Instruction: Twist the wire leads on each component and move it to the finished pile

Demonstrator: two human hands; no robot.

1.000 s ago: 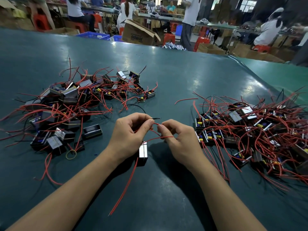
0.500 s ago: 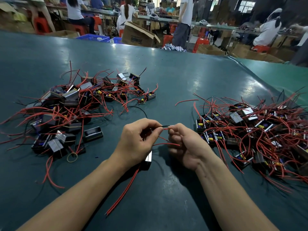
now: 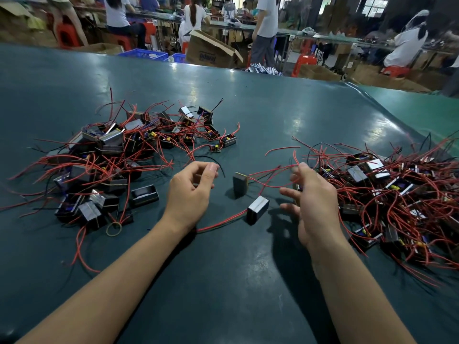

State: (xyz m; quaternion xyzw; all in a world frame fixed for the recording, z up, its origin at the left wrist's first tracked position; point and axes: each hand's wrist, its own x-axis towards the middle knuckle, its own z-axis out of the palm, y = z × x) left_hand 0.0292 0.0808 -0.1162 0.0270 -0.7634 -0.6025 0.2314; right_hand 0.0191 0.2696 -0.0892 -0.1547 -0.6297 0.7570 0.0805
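two components sit on the green table [image 3: 248, 100] between the hands, and the upright component [image 3: 240, 186] serves as the landmark here. the lying component [image 3: 257, 209] is just beside it on the near right, its red leads trailing toward the near left, under the left wrist.

the left hand [image 3: 191, 192] hovers just left of the upright component, fingers loosely curled with thumb and forefinger nearly meeting; a thin black lead curves off by the fingertips, but i cannot tell whether it is pinched or merely behind them. the right hand [image 3: 311, 202] is to the right of the upright component, fingers spread and relaxed, slightly blurred, gripping nothing; the red leads [image 3: 268, 173] from that component pass by its fingertips.

judging from this, the step in hand is taking up a component to twist. to do it well: gather both leads of one component together near the body, pinch them there with one hand, and roll the free ends with the other so the twist runs evenly, keeping them clear of neighbouring wires.

counts: two hands, two loose components in the middle, one rubber band [image 3: 114, 228] far to the near left. two piles, the left pile [image 3: 111, 155] and the right pile [image 3: 387, 192], each too tangled to count exactly.
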